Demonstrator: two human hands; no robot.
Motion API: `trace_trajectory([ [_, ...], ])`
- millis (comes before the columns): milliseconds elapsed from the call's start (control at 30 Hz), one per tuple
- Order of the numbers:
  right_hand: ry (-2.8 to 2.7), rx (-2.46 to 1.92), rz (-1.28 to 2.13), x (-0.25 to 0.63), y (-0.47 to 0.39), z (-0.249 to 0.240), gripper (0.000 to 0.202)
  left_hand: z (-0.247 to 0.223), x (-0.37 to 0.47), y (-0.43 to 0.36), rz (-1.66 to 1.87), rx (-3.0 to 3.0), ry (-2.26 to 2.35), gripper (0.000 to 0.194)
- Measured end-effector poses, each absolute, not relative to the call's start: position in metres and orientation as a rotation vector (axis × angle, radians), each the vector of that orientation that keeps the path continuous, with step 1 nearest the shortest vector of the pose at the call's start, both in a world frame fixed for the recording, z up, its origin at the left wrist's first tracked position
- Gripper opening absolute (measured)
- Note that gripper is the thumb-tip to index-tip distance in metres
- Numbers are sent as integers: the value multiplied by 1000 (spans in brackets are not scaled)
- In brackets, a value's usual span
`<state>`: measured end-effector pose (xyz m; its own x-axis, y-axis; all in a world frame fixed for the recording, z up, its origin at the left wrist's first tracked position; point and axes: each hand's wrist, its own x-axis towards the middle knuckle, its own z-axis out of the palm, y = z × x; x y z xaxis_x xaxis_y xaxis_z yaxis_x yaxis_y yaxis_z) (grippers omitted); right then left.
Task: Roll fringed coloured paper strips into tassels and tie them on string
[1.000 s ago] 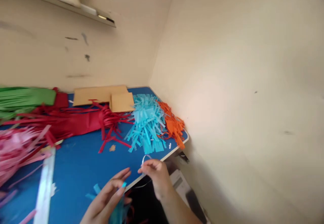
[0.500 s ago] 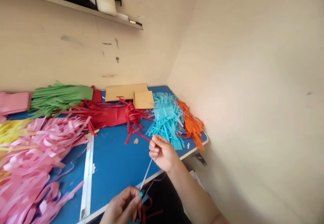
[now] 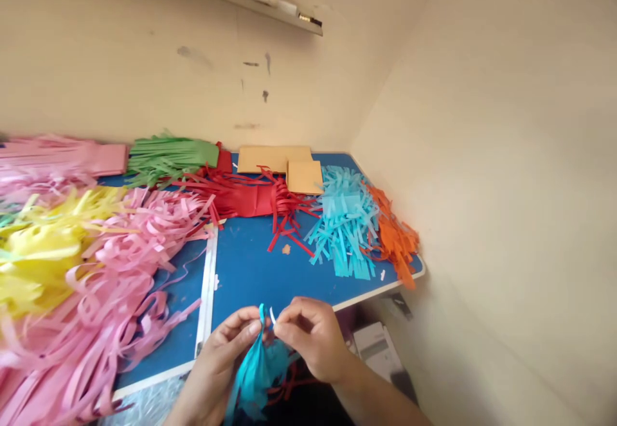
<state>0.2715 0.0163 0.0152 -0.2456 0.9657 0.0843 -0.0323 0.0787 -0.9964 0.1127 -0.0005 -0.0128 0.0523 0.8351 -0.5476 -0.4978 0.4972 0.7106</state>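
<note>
My left hand (image 3: 224, 342) is closed in a pinch on a turquoise paper tassel (image 3: 254, 374), just below the small twisted loop at its top. The fringe hangs down over my dark lap. To the right of the loop, my right hand (image 3: 313, 336) pinches a thin white strip (image 3: 272, 315), whose short end sticks up from the fingertips. Whether the strip passes through the loop I cannot tell. Both hands are close together at the table's front edge. Below them, some red paper strips (image 3: 294, 382) show against the dark clothing.
On the blue table (image 3: 250, 265) lie fringed paper piles: pink (image 3: 139, 265), yellow (image 3: 43, 252), green (image 3: 176, 155), red (image 3: 248, 200), light blue (image 3: 344, 220) and orange (image 3: 395, 233). Folded tan paper (image 3: 304, 177) sits at the back. A wall shelf (image 3: 231, 2) hangs above; a wall stands right.
My right hand has come down beside my left, where the white strip was stretched between them before. The turquoise tassel is now raised into view. The camera view has shifted left.
</note>
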Motion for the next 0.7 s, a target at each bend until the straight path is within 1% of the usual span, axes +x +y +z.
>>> trace_trajectory([
  [133,-1322,-987,1546,272,21,15,25,-16,110,-4,976,245,1024,45],
  [233,-1274,-1001,1618,273,21,14,27,-18,109,-5,973,269,1034,44],
  [467,-1307,-1089,1624,281,16,7,21,-12,113,-7,980,258,1024,36],
  [567,-1255,-1128,1640,280,17,4,22,-12,112,-7,965,310,1039,39],
  [633,-1293,-1183,1567,279,17,6,21,-13,111,-6,966,417,1080,40],
  [700,-1416,-1249,1432,279,16,10,13,-14,110,-5,1003,607,1152,39],
])
